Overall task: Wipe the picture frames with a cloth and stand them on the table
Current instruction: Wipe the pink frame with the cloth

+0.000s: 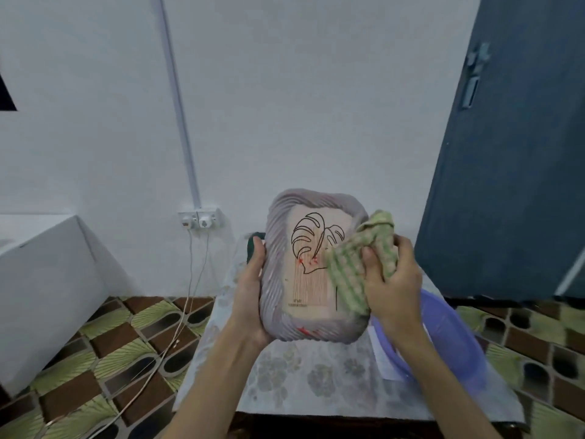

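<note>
A picture frame (pixel 285 299) with a ribbed lilac border and a black leaf drawing is held upright above the table (pixel 304 384). My left hand (pixel 253 289) grips its left edge, thumb on the front. My right hand (pixel 389 280) holds a green-and-white checked cloth (pixel 348 267) bunched against the frame's right side, covering part of the picture. The frame's back is hidden.
The small table carries a pale floral cover. A purple plastic basin (pixel 456 343) sits on its right part, behind my right arm. A dark green object (pixel 253 245) peeks out behind the frame. A blue door (pixel 512 153) stands right, a white cabinet (pixel 41 280) left, wall sockets (pixel 201 218) with hanging cables.
</note>
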